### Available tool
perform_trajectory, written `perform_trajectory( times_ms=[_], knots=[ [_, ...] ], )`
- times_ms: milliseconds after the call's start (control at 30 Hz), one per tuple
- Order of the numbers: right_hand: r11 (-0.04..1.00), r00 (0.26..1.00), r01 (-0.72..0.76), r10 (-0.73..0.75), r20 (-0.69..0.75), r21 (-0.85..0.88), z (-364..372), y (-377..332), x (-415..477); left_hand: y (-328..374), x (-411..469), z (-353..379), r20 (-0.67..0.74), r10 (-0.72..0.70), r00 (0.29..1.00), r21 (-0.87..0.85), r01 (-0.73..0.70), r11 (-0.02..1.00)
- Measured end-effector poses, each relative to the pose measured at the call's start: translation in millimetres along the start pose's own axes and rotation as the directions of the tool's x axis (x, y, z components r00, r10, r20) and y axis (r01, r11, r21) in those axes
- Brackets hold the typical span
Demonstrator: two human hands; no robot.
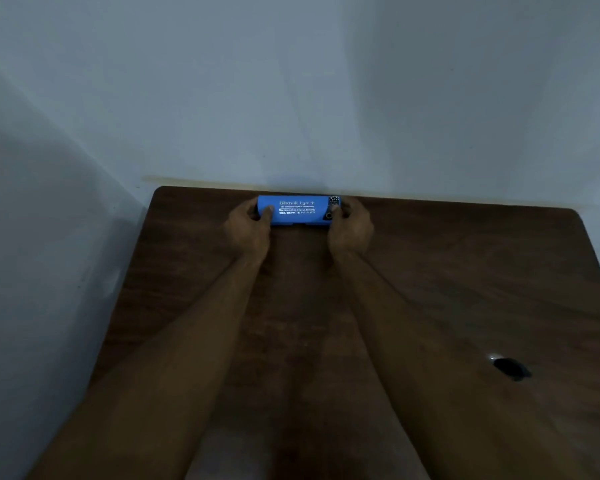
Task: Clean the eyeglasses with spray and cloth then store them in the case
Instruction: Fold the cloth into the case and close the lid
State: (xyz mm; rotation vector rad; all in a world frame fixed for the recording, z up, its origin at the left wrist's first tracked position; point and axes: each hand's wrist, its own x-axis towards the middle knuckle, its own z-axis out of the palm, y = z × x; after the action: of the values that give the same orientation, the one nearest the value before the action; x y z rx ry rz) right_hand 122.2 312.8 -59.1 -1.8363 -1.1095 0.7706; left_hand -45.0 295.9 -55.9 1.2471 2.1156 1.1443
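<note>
The blue case (298,210) lies lengthwise at the far edge of the dark wooden desk (430,271), just beside the pale wall (291,98). Its printed white lettering faces upward, and a dark patch marks its right end. The left hand (248,228) grasps the left end of the case, thumb on the upper face. The right hand (350,230) grasps the right end, fingers curled round it. Both forearms extend straight across the desk. A dark oval opening (510,368) sits in the desk surface at the right, well apart from the case.
</note>
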Motion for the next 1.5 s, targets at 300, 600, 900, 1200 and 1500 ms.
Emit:
perform_trajectory(
  times_ms=[300,600,900,1200,1500],
  knots=[
    [1.000,1.000,0.010,-0.010,0.002,0.030,-2,7,-10,-6,-5,-2,0.004,-0.010,1.000,-0.053,0.010,0.999],
    [0.990,0.992,0.114,-0.109,0.069,-0.080,-74,45,-136,-4,-140,-17,0.158,0.340,0.927,0.077,-0.355,0.932],
    [0.974,0.999,0.015,-0.025,-0.039,-0.227,-180,114,-231,-24,-218,-2,0.474,0.334,0.814,0.499,-0.562,0.660],
    [0.958,0.898,-0.271,0.215,-0.383,-0.096,-243,133,-218,-32,-216,1,0.495,0.275,0.824,0.577,-0.548,0.606],
    [0.991,0.955,-0.083,0.050,-0.291,-0.104,-230,123,-162,-30,-217,0,0.479,0.290,0.828,0.584,-0.548,0.599]
  ],
)
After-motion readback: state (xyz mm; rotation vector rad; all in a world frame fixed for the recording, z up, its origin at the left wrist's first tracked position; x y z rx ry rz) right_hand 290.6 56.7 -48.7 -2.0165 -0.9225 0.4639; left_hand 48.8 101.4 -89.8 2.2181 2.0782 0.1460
